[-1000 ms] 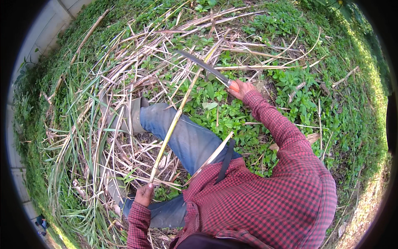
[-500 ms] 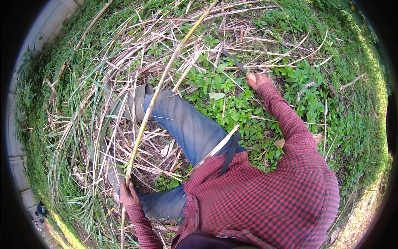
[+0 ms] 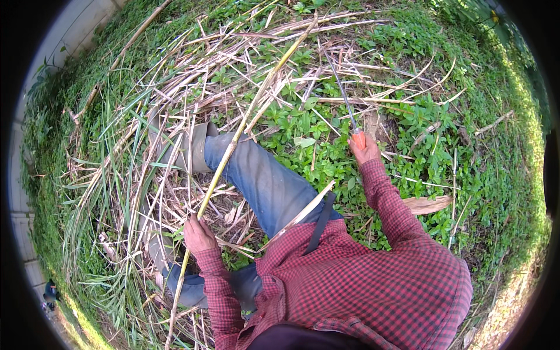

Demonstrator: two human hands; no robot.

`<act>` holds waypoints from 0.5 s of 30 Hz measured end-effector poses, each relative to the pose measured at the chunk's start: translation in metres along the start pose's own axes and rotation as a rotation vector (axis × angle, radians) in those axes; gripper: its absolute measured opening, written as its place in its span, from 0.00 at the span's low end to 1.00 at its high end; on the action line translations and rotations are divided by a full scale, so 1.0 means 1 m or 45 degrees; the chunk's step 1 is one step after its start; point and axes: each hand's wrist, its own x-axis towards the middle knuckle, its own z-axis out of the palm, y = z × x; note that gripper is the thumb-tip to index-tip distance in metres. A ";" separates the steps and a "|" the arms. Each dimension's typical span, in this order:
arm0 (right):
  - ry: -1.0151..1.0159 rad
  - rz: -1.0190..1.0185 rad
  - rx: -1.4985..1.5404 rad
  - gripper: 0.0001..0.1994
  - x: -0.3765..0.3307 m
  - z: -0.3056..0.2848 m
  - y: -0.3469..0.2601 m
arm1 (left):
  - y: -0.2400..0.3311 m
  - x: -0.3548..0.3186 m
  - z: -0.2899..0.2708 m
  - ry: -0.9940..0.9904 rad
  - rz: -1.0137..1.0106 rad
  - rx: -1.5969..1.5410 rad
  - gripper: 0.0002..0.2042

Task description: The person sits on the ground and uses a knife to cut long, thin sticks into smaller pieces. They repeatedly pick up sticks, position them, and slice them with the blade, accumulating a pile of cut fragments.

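Note:
My left hand (image 3: 199, 235) is closed around a long, thin yellowish cane stalk (image 3: 219, 172). The stalk slants across my legs, from the lower left up to the top middle. My right hand (image 3: 367, 153) grips the orange handle of a long knife (image 3: 345, 96) out to the right. Its narrow dark blade points up and slightly left, over low green plants and apart from the stalk. A pale dry strip (image 3: 304, 209) lies at my waist, beside a dark strap (image 3: 322, 224).
Dry cut stalks and leaves (image 3: 175, 87) litter the ground ahead and around my boots (image 3: 195, 149). Long green blades (image 3: 102, 192) lie at the left. Leafy plants (image 3: 431, 125) cover the right side. A pale wall (image 3: 23, 175) edges the far left, with a distant person (image 3: 51, 291) below.
My right hand has moved down toward me, and the knife now points more upward, with more blade showing. My left hand has moved up and right along with the stalk.

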 end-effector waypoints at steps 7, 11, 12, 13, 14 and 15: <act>-0.280 -0.822 -0.355 0.26 -0.032 0.011 -0.073 | -0.032 0.049 -0.022 -0.521 -0.093 -0.565 0.22; -0.283 -0.987 -0.333 0.23 -0.016 0.027 -0.092 | -0.037 0.084 -0.056 -1.275 -0.661 -1.299 0.24; -0.243 -0.974 -0.349 0.23 0.000 0.028 -0.095 | -0.035 0.083 -0.066 -1.314 -0.688 -1.299 0.24; -0.177 -0.804 -0.366 0.23 0.019 0.024 -0.100 | -0.040 0.079 -0.078 -1.405 -0.749 -1.303 0.24; -0.109 -0.632 -0.385 0.23 0.043 0.016 -0.105 | -0.045 0.072 -0.087 -1.499 -0.806 -1.307 0.24; -0.096 -0.413 -0.400 0.24 0.075 0.011 -0.107 | -0.051 0.061 -0.091 -1.532 -0.849 -1.345 0.24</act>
